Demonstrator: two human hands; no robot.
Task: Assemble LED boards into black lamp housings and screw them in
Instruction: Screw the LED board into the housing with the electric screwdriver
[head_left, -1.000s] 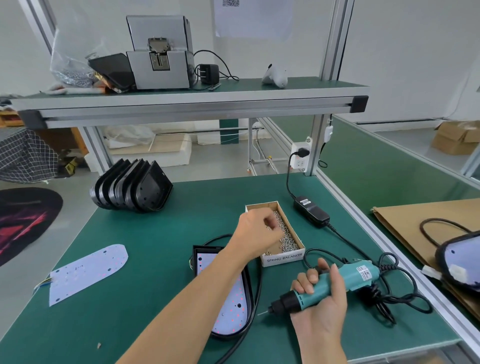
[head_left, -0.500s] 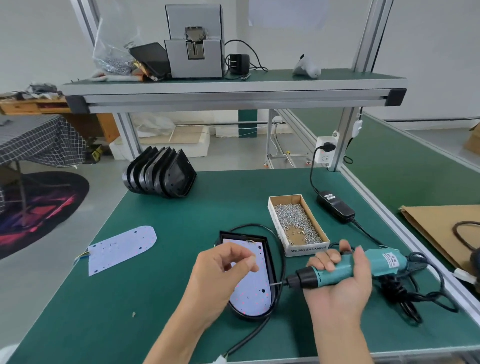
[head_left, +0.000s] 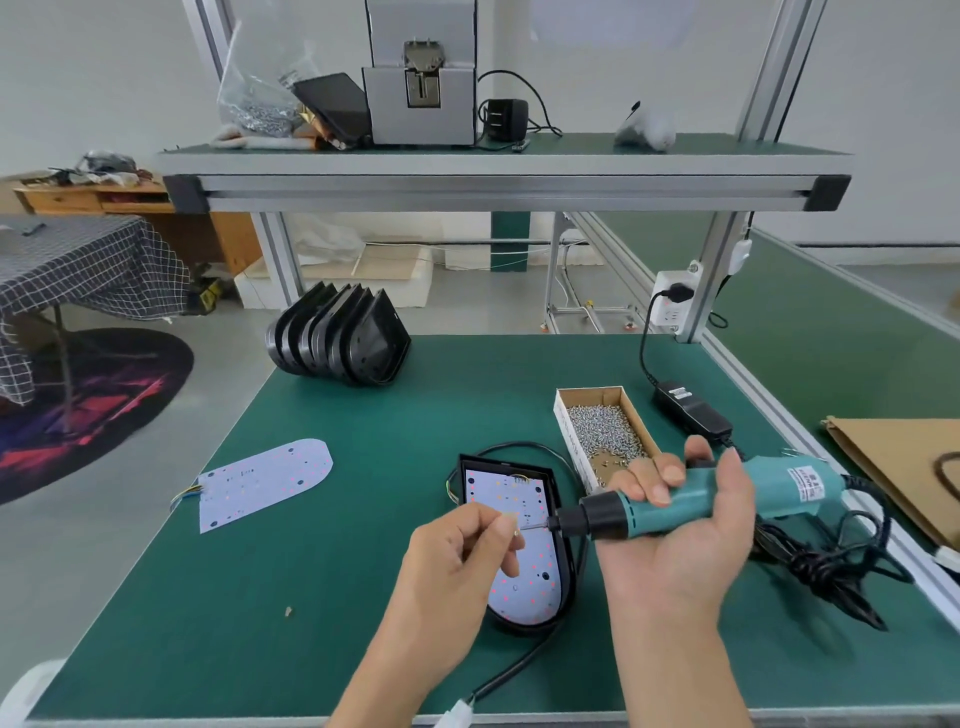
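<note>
**A:** so what step are we at? Only got the head view from where I'm standing.

**B:** Loading a screw, looks like. The left hand pinches a tiny screw between thumb and fingertip, right at the tip of the electric screwdriver. The right hand is palm up, fingers wrapped round the teal body, tool lying roughly level and pointing left.

**A:** And the lamp?

**B:** Black housing lies flat on the bench just under both hands, LED board already seated in it. Screw box sits just beside it, spare board off to the left, a stack of empty housings at the back.

**A:** next?

**B:** My guess: get the screw sitting on the bit, then tip the driver down onto a board hole. It needs to stay straight or the screw drops.
</note>
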